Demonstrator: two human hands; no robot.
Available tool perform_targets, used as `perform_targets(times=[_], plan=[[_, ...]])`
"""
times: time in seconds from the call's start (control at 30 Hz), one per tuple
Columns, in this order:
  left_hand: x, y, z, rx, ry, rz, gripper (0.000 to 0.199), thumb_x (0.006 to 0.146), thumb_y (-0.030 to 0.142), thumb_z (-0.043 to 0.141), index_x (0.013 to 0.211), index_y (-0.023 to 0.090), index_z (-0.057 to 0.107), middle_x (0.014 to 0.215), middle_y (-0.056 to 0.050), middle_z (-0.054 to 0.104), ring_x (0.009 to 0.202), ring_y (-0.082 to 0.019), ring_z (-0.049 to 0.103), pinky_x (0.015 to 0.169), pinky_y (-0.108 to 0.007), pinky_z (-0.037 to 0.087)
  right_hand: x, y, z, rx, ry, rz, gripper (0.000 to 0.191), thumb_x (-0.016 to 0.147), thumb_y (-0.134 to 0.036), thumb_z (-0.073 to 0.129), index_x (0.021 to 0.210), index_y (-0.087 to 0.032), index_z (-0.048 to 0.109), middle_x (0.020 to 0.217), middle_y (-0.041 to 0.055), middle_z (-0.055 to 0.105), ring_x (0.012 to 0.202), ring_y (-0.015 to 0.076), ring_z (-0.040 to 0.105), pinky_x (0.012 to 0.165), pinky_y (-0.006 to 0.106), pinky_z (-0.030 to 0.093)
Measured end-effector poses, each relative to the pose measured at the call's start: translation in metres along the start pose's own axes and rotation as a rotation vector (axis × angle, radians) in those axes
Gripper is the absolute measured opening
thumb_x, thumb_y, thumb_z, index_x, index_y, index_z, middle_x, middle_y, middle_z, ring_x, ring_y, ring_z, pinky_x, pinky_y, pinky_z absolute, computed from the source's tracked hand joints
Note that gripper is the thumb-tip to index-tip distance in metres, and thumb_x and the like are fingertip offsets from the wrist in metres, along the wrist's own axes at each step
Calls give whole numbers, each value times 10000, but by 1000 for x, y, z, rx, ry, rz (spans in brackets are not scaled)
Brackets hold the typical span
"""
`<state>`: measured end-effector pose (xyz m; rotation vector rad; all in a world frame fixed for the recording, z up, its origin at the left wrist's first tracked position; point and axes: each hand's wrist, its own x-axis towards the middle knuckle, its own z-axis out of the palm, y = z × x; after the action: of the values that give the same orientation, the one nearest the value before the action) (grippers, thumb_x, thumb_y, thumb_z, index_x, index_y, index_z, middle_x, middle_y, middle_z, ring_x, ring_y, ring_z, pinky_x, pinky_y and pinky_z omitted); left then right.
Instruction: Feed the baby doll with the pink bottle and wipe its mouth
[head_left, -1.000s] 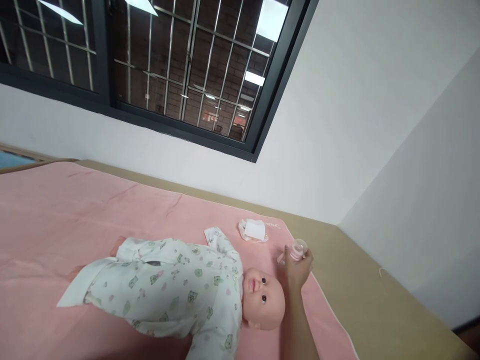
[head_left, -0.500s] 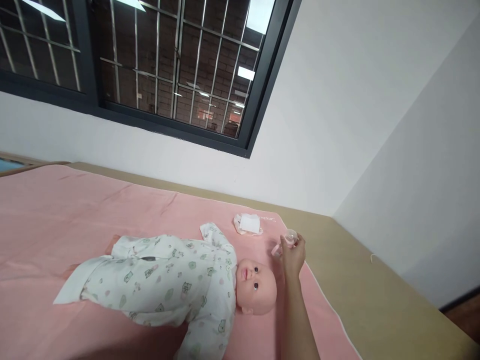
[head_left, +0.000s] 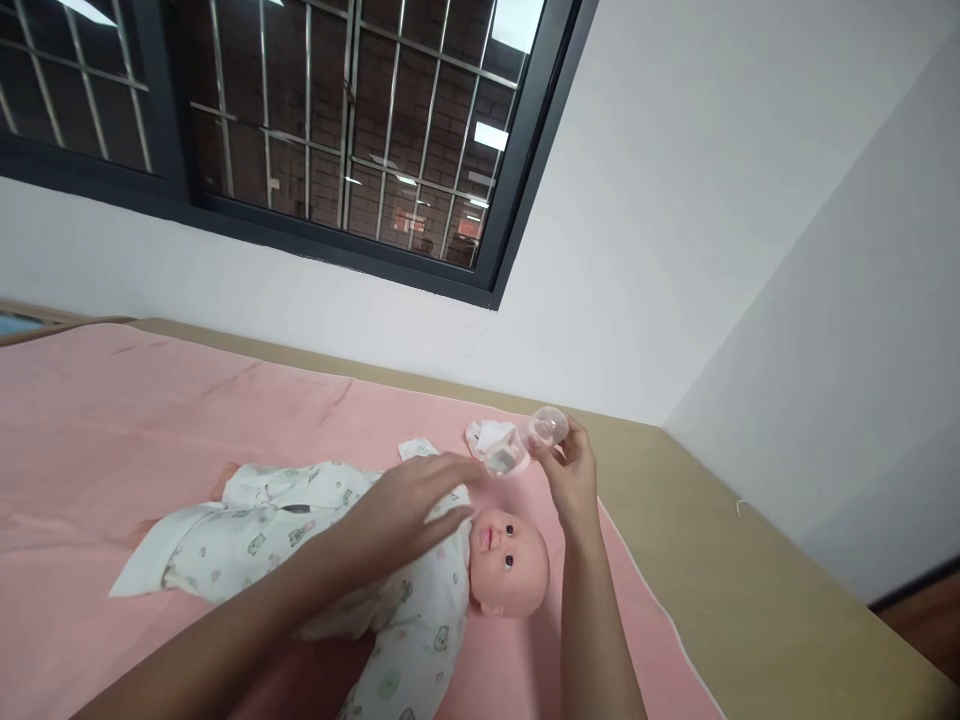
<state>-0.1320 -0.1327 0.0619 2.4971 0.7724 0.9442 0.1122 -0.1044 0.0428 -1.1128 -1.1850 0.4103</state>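
Above the far right part of the bed, my right hand (head_left: 571, 470) grips a small clear and pink baby bottle (head_left: 507, 456) by its domed clear end, which points up to the right. The other end of the bottle tips to the lower left. My left hand (head_left: 420, 505) is open, fingers stretched toward the bottle and apart from it. Below both hands a baby doll (head_left: 511, 565) lies on its back, its head to the right. It wears a white printed outfit (head_left: 420, 620), partly hidden behind my left forearm.
A pink sheet (head_left: 187, 400) covers much of the tan bed surface (head_left: 697, 540). Behind the bottle lies a small white packet (head_left: 484, 436), partly covered. White walls (head_left: 637, 250) and a dark-framed, barred window (head_left: 495, 250) stand at the back.
My left hand has come into view from the lower left, over the doll. My right hand has lifted the bottle up and to the left, in front of the white packet.
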Motion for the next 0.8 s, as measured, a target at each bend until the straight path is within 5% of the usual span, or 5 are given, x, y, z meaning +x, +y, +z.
perform_targets(times=[0.13, 0.3, 0.57, 0.8], plan=[[2, -11, -4, 8, 162, -209, 383, 902, 366, 499, 1268, 254, 510, 1312, -34, 589, 1202, -226, 545, 980, -370, 456, -25, -36, 24, 73, -179, 9, 457, 743, -372, 729, 1131, -231, 534, 1164, 59, 600, 1045, 177, 594, 903, 360, 521], [2, -13, -8, -103, 105, -276, 571, 796, 343, 603, 1333, 269, 425, 1299, -39, 596, 1195, -244, 559, 956, -369, 475, -53, -55, 52, 103, -317, 8, 439, 766, -343, 713, 1139, -248, 501, 1129, 45, 604, 1020, 177, 609, 910, 364, 532], [1, -11, -9, -326, 51, -334, 676, 660, 93, 478, 1302, 301, 437, 1021, 18, 690, 699, -154, 658, 504, -216, 451, -77, -55, 77, 104, -325, -62, 477, 804, -350, 675, 1209, -248, 445, 1172, 65, 567, 1067, 191, 590, 919, 366, 524], [5, -15, -8, -74, 175, -256, 499, 585, 97, 504, 1052, 239, 607, 1062, -18, 667, 937, -214, 624, 739, -305, 489, -76, -55, 70, -87, -277, -51, 517, 790, -401, 699, 1244, -270, 490, 1241, 56, 572, 1132, 222, 556, 981, 406, 463]])
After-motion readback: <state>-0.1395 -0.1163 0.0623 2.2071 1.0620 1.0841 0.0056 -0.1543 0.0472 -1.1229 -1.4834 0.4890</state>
